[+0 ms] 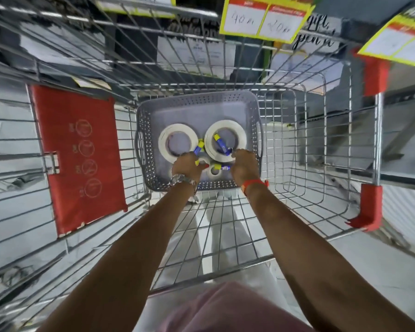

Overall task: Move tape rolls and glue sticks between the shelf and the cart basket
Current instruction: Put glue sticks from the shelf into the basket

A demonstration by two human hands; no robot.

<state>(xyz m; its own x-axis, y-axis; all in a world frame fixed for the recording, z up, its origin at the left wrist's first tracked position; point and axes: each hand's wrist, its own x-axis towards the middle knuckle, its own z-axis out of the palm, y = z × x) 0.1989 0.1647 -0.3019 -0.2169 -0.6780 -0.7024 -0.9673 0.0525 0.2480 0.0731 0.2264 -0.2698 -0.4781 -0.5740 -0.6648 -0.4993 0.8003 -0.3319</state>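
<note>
Cart [321,144]: wire, seen from above; red flap [79,159] on its left side.
Basket [197,104]: grey, perforated, sits on the cart floor.
Tape, left [177,142]: big white roll, flat in the basket.
Tape, right [225,140]: big white roll, flat, just beside the first.
Tape, small [214,171]: small white roll near the basket's near wall, between the hands.
Glue 1 [198,149]: blue and yellow stick, between the big rolls, at the left hand's fingers.
Glue 2 [221,143]: lies across the hole of the right roll.
Glue 3 [222,167]: on the small roll.
Left hand [187,165]: in the basket, fingers curled round glue 1; bracelet on wrist.
Right hand [244,164]: in the basket, fingers bent at the near end of glue 2; grip cannot be told.
Shelf tags [264,17]: yellow, above the cart.
</note>
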